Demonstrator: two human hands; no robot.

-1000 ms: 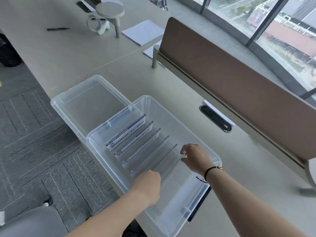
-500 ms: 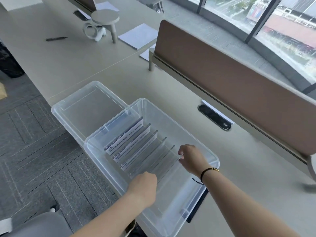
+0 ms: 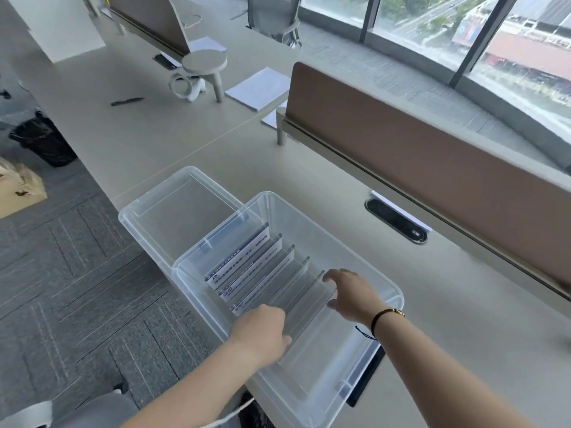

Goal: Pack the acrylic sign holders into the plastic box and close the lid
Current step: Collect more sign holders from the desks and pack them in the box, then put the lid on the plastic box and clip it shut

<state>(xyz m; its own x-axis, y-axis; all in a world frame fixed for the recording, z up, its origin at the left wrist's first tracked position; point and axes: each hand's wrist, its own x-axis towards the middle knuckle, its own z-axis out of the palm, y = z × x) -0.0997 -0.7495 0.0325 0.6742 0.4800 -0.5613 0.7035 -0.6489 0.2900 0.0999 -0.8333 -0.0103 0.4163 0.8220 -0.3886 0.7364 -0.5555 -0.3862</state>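
A row of acrylic sign holders (image 3: 262,273) stands on edge inside the clear plastic box (image 3: 364,267), which sits at the near edge of the tabletop (image 3: 185,134), toward six o'clock in the view. The holders at the eleven o'clock end carry printed inserts; those nearer the hands look clear.

The left hand (image 3: 262,332) is at the seven o'clock end of the nearest clear holder, its grip curled down over the top edge. The right hand (image 3: 349,291) is at the two o'clock end of that holder, fingers spread and bent around the panel's end, so its grip appears loosely clamped on it; how firmly cannot be told.

The lid (image 3: 173,208) lies open-side up at ten o'clock of the box, partly tucked beneath the box's far end.

The step in hand looks like seating or straightening the last holder in the row. No loose holders show on the tabletop, so packing seems nearly done. Next, both hands would need to let go, pull the lid out from under the box, turn it over and press it onto the rim.
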